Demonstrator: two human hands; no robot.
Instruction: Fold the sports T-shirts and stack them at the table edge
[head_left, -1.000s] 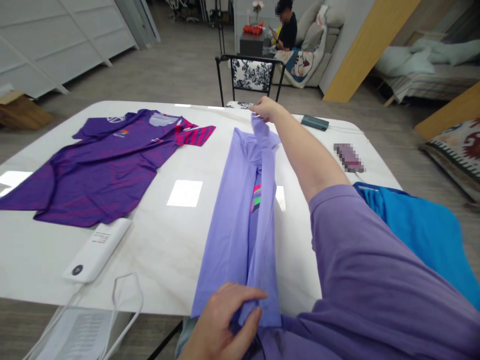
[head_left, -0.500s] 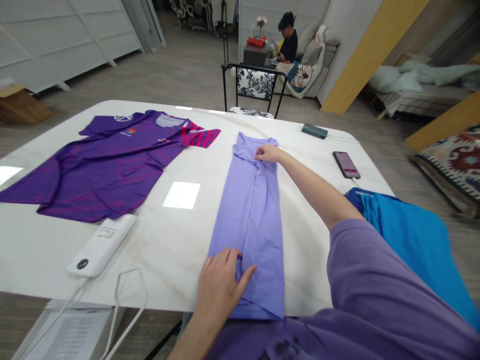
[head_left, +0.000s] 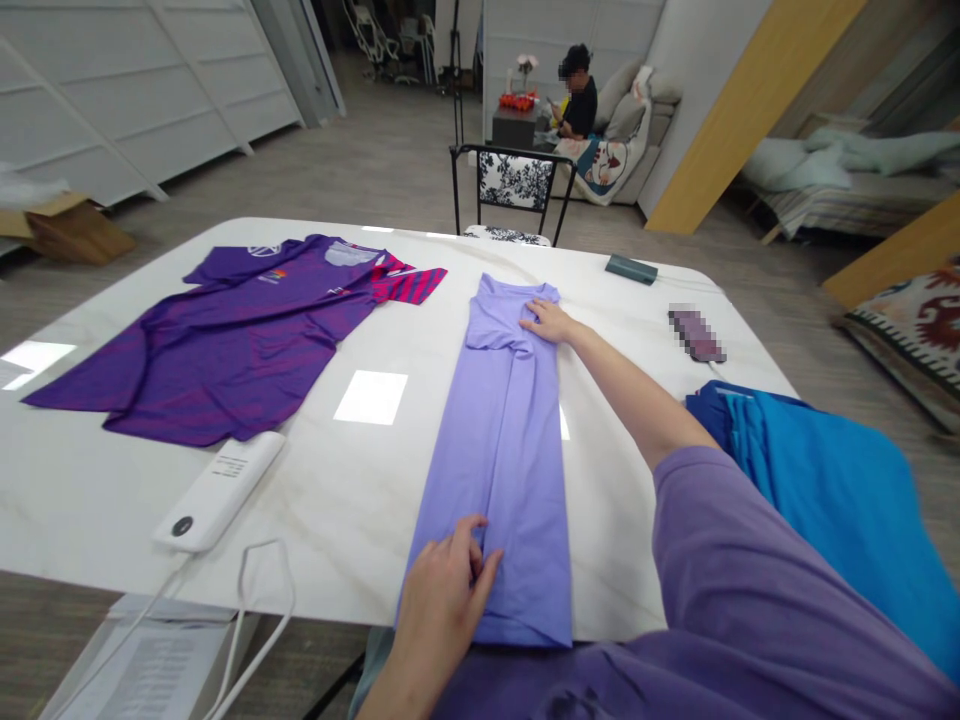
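Observation:
A lavender T-shirt (head_left: 525, 440), folded into a long narrow strip, lies lengthwise before me with its collar end at the far side. My right hand (head_left: 549, 321) rests on the fabric just below the collar, fingers spread and lying on it. Small creases bunch beside those fingertips. Over the near end of the shirt, my left hand (head_left: 448, 580) touches the cloth near its left side, thumb and fingers apart and loosely bent. Neither hand grips the shirt.
On the white table (head_left: 322, 550) are a purple jersey (head_left: 240, 350), a white cabled device (head_left: 221, 492), a dark green case (head_left: 631, 269) and a phone (head_left: 697, 335). Blue folded clothes (head_left: 832, 470) lie at right. A chair (head_left: 514, 185) stands beyond; a person (head_left: 579, 100) sits farther back.
My right hand went from pinched fingers to spread ones on the cloth, and the flap beneath lies flatter. My left hand's fingers bent slightly more. The view shifted a little.

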